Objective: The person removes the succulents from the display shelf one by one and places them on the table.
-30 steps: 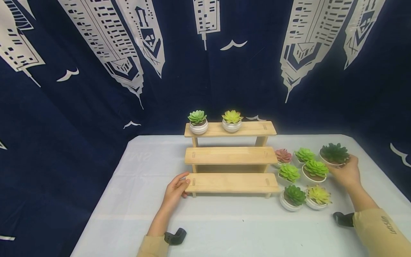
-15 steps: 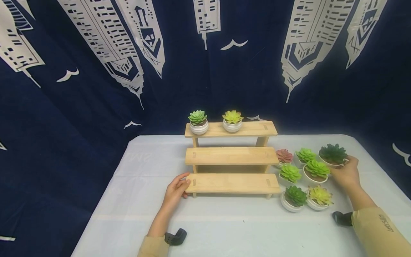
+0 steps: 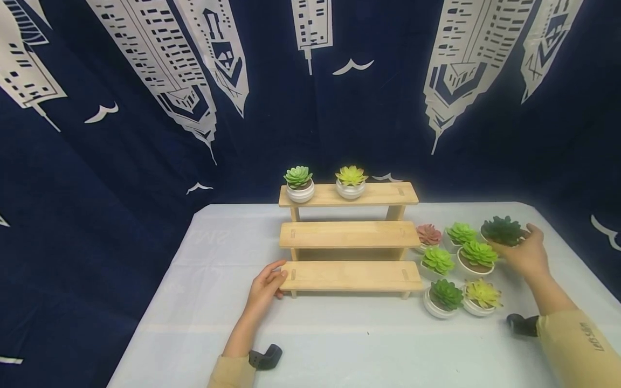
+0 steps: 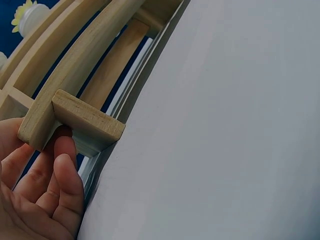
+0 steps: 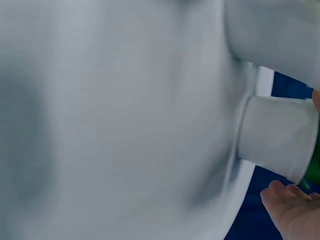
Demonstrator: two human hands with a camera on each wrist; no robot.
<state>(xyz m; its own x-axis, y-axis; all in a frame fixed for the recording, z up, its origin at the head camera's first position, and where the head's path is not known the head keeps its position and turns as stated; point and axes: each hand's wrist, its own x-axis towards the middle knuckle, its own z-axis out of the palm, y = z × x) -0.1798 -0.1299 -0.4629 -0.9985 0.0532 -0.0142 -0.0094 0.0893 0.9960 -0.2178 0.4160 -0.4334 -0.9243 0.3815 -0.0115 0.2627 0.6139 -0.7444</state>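
Left hand (image 3: 264,288) resting against left end of wooden stand's (image 3: 350,276) lowest step, fingers loosely curled on board end, stand sitting mid-table (image 3: 204,302). Right hand (image 3: 526,253) cupping dark green succulent pot (image 3: 502,231) at far right of pot cluster, fingers curling round it, pot appearing slightly raised.

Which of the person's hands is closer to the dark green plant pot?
Right. The right hand holds the dark green plant pot; the left hand rests at the wooden shelf, far across.
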